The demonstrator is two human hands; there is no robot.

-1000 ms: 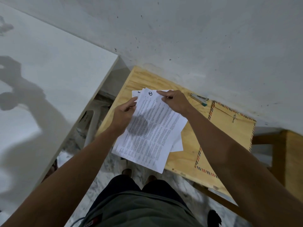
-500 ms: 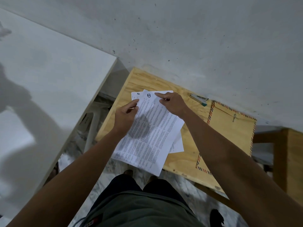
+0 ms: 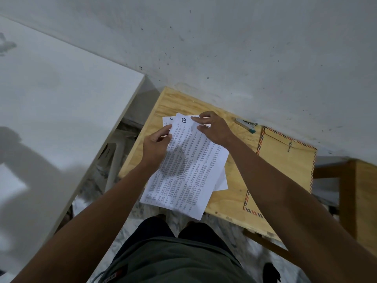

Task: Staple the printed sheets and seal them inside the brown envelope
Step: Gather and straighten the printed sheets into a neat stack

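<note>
A loose stack of printed sheets (image 3: 189, 172) lies on a small wooden table (image 3: 179, 103), hanging over its near edge. My left hand (image 3: 156, 148) grips the stack's left edge near the top. My right hand (image 3: 214, 129) pinches the top right corner of the uppermost sheet, which bears a circled mark. A sheet underneath sticks out at the top left and lower right. The brown envelope (image 3: 285, 166), with striped edges and a string clasp, lies flat to the right, partly under my right forearm. A small metal stapler (image 3: 245, 124) rests by the wall beyond the envelope.
A white panel (image 3: 61, 119) stands at the left, close to the table. A grey wall (image 3: 224, 48) runs along the table's far edge. Wooden furniture (image 3: 363, 201) stands at the right. My legs and the marbled floor are below.
The sheets have shifted slightly between my hands. My right fingers have curled onto the top corner, and my left fingers have closed more on the left edge.
</note>
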